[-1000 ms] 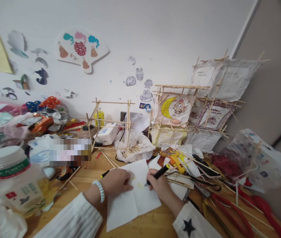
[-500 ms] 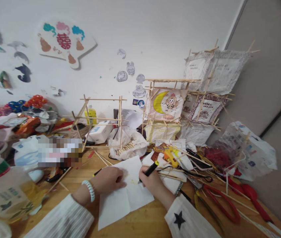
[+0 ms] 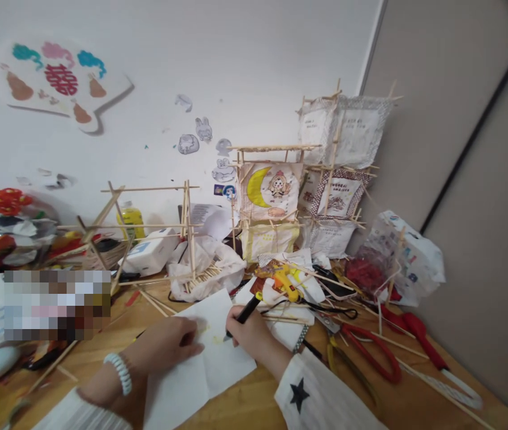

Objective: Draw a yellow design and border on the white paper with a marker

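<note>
My right hand (image 3: 250, 332) grips a black marker (image 3: 244, 315) whose tip touches a white sheet of paper (image 3: 200, 364) lying on the wooden table (image 3: 254, 406). Faint yellow marks show on the paper near the tip. My left hand (image 3: 164, 343), with a white bead bracelet at the wrist, lies flat on the sheet and holds it down. Both sleeves are white; the right one bears a black star.
A bare stick frame (image 3: 150, 233) stands behind the paper. Paper-covered stick lanterns (image 3: 308, 191) are stacked against the wall. A yellow glue gun (image 3: 287, 282), red-handled scissors (image 3: 373, 352), loose sticks and plastic bags crowd the right. Clutter fills the left side.
The view has swung to the right, so everything sits further left in the picture. Both hands stay on the paper, the marker tip shifting slightly over the yellow marks.
</note>
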Available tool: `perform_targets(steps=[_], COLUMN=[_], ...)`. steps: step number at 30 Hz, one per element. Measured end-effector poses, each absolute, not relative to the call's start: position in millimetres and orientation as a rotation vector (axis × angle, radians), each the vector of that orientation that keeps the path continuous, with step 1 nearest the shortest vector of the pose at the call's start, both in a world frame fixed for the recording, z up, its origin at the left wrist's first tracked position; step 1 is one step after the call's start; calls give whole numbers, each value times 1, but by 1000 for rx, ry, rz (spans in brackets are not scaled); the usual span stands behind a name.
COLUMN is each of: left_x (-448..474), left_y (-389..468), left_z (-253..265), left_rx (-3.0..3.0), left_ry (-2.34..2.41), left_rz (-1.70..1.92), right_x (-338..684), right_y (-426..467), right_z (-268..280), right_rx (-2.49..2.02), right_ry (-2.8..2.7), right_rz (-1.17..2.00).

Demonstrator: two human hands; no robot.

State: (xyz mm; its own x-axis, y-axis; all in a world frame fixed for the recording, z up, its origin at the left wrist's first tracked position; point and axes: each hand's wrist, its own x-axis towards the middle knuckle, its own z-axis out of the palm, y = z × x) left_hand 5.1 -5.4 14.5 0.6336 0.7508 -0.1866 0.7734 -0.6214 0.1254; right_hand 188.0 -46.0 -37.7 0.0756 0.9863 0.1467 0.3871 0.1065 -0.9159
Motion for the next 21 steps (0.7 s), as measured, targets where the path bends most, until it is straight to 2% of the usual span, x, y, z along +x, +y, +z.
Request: perform_targets(steps=[6,14,21], left_x=[5,2,-1], left_y=[-4,4,10], left_z=[12,1,-9], left_rx=[2634,2675,2687], left_ry=[1287,1263,1251], left_rz=[-159,-135,-47], right_x=[192,192,191], right_y=[-52,-45,-50], right_z=[-29,-39,-35], right_rx=[-1346,-1406,-1396], right_ry=[-1556,-2056,-2155], right_rz=[724,85,-55])
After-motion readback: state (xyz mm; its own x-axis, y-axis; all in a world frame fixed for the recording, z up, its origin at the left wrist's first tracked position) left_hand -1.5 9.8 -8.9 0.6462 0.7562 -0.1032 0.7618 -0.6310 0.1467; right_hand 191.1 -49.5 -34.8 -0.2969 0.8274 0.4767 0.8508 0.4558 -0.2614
